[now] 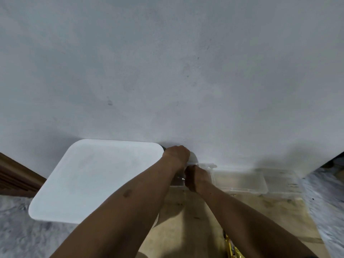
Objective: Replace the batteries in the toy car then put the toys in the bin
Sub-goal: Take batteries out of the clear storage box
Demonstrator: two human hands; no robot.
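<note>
Head view: pale wall (167,71), tan floor (186,220), left hand (176,155) and right hand (197,178) curled at clear bin (242,180), grip uncertain.

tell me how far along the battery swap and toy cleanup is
Done: nothing visibly finished. In hand: the left hand and right hand meet at the left end of a clear container by the wall; what they grip is hidden. Left: a yellow item lies at the bottom edge, outside the container.
</note>
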